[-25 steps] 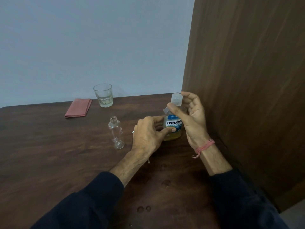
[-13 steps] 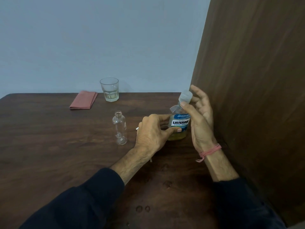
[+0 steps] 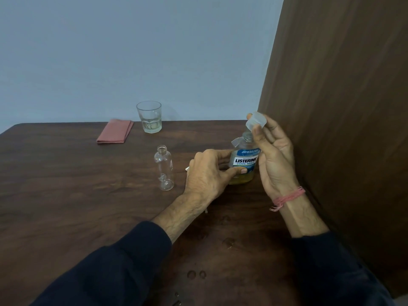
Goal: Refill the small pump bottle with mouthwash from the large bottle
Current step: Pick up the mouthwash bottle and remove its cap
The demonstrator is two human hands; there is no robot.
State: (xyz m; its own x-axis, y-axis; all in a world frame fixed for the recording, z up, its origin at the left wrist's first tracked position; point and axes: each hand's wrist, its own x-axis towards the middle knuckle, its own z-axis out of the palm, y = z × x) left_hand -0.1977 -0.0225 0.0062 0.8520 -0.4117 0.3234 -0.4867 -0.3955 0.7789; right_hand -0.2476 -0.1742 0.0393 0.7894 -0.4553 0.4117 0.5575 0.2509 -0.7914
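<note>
The large mouthwash bottle [image 3: 245, 161] stands upright on the table, with a blue-and-white label and a little yellowish liquid at its bottom. My left hand [image 3: 207, 173] grips its lower body from the left. My right hand [image 3: 273, 155] holds the clear cap [image 3: 256, 122] between thumb and fingers, lifted just above the bottle's open neck. The small clear bottle [image 3: 164, 167] stands open and empty to the left of my left hand, its pump off. A white bit, maybe the pump, peeks out behind my left hand.
A drinking glass [image 3: 149, 117] with a little liquid and a folded pink cloth [image 3: 115, 131] sit near the far edge of the dark wooden table [image 3: 66, 184]. A brown wooden panel [image 3: 342, 107] rises close on the right. Water drops mark the table near me.
My right hand has lifted the cap off the large bottle's neck, which was capped before. The left hand keeps its grip. The camera view has shifted a little.
</note>
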